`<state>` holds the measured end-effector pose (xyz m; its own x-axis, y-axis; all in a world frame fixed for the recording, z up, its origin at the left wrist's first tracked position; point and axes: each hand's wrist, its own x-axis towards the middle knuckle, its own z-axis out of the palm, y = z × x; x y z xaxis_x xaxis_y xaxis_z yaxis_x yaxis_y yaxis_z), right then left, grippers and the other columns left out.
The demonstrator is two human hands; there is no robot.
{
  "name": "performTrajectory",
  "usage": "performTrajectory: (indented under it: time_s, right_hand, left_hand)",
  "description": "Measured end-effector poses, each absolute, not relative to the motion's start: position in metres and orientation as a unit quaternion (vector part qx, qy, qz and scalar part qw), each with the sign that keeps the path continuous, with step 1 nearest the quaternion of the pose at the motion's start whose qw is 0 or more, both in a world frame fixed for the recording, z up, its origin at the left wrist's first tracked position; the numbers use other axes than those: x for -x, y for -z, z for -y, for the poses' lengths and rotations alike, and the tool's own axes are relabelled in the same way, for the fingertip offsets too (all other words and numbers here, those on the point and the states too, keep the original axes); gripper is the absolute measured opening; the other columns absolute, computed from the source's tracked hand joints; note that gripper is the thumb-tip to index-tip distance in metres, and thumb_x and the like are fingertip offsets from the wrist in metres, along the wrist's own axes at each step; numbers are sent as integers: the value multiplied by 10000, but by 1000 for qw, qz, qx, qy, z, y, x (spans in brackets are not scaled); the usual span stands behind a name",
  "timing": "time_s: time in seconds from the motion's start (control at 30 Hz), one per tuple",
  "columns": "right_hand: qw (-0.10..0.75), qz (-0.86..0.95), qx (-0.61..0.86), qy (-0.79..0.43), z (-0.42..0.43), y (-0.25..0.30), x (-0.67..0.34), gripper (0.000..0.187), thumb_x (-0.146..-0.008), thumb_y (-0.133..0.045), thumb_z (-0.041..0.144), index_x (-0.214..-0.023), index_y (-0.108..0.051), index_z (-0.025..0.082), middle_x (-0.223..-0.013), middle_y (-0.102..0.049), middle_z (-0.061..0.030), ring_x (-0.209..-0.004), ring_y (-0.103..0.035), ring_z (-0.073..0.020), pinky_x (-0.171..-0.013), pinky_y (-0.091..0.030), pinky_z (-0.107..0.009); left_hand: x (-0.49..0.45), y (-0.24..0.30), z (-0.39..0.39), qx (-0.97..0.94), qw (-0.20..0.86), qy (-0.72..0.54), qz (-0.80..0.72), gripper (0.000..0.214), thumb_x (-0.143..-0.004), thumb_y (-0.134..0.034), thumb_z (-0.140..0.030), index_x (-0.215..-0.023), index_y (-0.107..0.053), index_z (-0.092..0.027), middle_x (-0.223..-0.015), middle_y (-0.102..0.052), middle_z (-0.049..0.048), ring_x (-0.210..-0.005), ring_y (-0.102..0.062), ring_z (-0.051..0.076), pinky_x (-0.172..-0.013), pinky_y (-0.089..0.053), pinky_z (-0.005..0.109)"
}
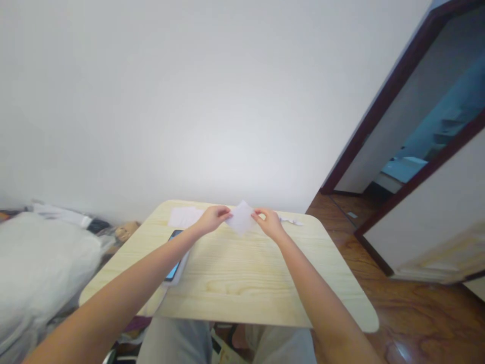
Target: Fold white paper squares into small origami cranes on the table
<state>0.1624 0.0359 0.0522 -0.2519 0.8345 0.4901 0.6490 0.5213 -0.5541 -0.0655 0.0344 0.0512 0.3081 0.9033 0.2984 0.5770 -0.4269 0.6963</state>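
Holds a small square of white paper [241, 219], turned cornerwise, over the far part of a pale wood-grain table [242, 288]. Pinches its left corner in the left hand [213, 219], its right corner in the right hand [270, 223]. Includes, farther out, flat white paper [184, 216] at left and a crumpled white strip [291, 221] at right.

There're 2 grips [212, 219], min. 2 paper shts. [241, 217], 1 ph. [172, 272] & 1 tbl. [242, 283].
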Motion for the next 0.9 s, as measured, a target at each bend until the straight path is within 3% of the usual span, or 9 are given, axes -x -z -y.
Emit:
performTrajectory:
  time_s: [0.1, 0.23, 0.37, 0.63, 0.73, 0.9]
  right_hand:
    - [366, 809, 454, -78, -24, -44, -184, 101, -786, -559, 230, -791, -654, 197, -849, -672, -37, -849, -584, -176, -821, -402, -335]
    - [279, 853, 439, -37, -1, -16, -206, 118, -753, -578, 126, -782, -661, 206, -824, -673, -27, -860, -560, -177, -875, -333, -376]
    - [210, 882, 417, -70, 20, 9, -216, 125, -786, -557, 170, -852, -656, 210, -853, -669, -24, -850, -561, -165, -822, -358, -327]
    - [201, 833, 511, -71, 14, 15, -201, 191, -844, -473, 267, -822, -642, 182, -811, -658, -56, -787, -565, -167, -720, -386, -270]
    - [178, 803, 564, -72, 5, 14, -191, 191, -843, -462, 275, -832, -630, 186, -818, -661, -65, -771, -574, -173, -683, -388, -261]
    - [143, 775, 610, -78, -3, 12, -181, 199, -850, -432, 281, -841, -606, 185, -814, -658, -66, -750, -591, -181, -634, -390, -264]
  left_hand:
    - [46, -49, -22, -816, 128, -336, -452, 213, -804, -502, -330, -801, -663, -190, -857, -670, 40, -833, -584, 164, -779, -427, 285]
    - [28, -25, 2, -860, 29, -234, -453, 166, -807, -519, -269, -818, -681, -233, -879, -667, 45, -886, -562, 190, -803, -374, 337]
    - [19, 5, 23, -882, 59, -146, -443, 197, -825, -480, -235, -841, -676, -245, -904, -668, 38, -883, -572, 176, -785, -370, 317]
    - [9, 15, 27, -812, 75, -181, -550, 254, -839, -437, -362, -819, -650, -225, -881, -658, 47, -874, -571, 197, -756, -374, 331]
    - [3, 17, 17, -778, 97, -181, -594, 254, -840, -430, -361, -916, -617, -207, -847, -663, 55, -848, -586, 201, -723, -394, 310]
    - [-5, 20, 4, -758, 101, -171, -622, 321, -849, -394, -399, -996, -579, -181, -964, -610, 98, -834, -595, 198, -697, -418, 287]
